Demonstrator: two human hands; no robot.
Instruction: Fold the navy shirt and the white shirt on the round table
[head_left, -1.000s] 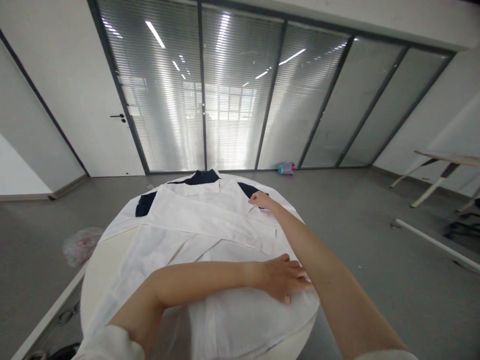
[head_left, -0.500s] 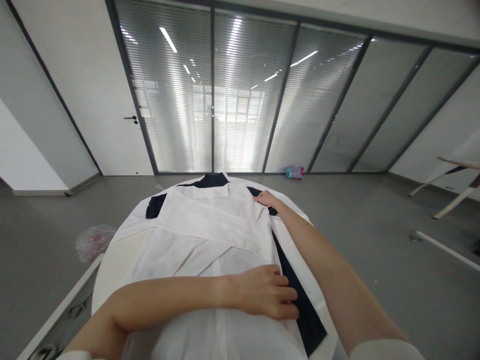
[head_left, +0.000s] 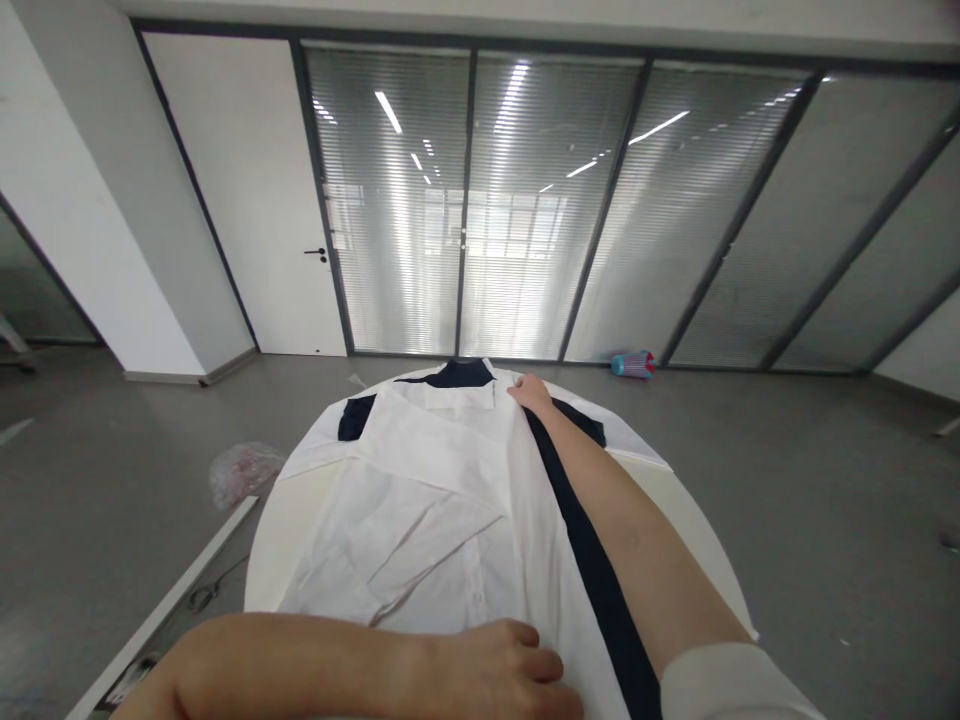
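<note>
A white shirt [head_left: 420, 510] lies spread on a round white table [head_left: 675, 500], over a dark navy cloth [head_left: 592, 570] that shows along its right side and at the far end. My right hand [head_left: 531, 392] reaches to the far end and rests near the collar, pinching the folded right edge. My left hand [head_left: 495, 670] lies low in view on the near hem, its fingers curled round the shirt's edge.
A crumpled clear plastic bag [head_left: 240, 470] lies on the grey floor at left. A small teal and pink bottle [head_left: 634, 363] lies by the glass wall with blinds. A white door [head_left: 247, 200] is at the back left. A white board edge [head_left: 165, 610] runs beside the table.
Both hands have drawn the shirt's right side leftward over itself, uncovering a strip of dark cloth. My left hand came nearer to me and the view swung right.
</note>
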